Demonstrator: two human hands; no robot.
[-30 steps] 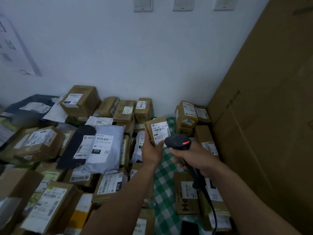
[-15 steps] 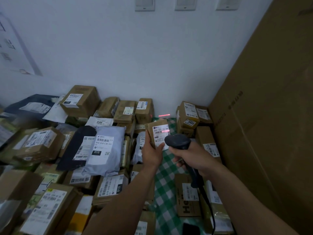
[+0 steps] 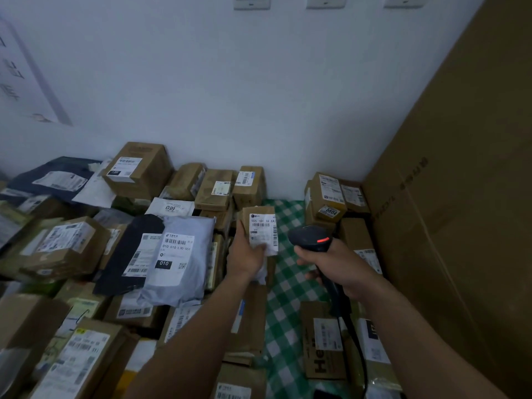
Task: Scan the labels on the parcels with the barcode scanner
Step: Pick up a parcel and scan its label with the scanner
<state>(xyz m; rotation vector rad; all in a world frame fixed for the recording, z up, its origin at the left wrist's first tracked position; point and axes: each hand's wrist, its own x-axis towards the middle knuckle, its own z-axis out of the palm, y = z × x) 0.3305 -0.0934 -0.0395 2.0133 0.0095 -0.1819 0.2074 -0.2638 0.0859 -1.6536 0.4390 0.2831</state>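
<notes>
Barcode scanner [image 3: 312, 239] sits in my right hand [image 3: 342, 269], fingers wrapped round its grip so the head, red light showing, aims forward. Just beside it, my left hand [image 3: 247, 256] grips the small brown parcel [image 3: 260, 218] from below. I hold it upright above the green checked cloth [image 3: 290, 283], its label [image 3: 263, 231] turned toward me and the scanner, I judge for a clean read. Farther off, more labelled boxes [image 3: 218, 188] are piled against the wall.

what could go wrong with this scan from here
The left hand grips the small brown parcel low, its fingers overlapping the label at the bottom; they might block a code.
The barcode scanner in the right hand may read the nearby 5604 box instead.
Its cable could snag boxes.
</notes>
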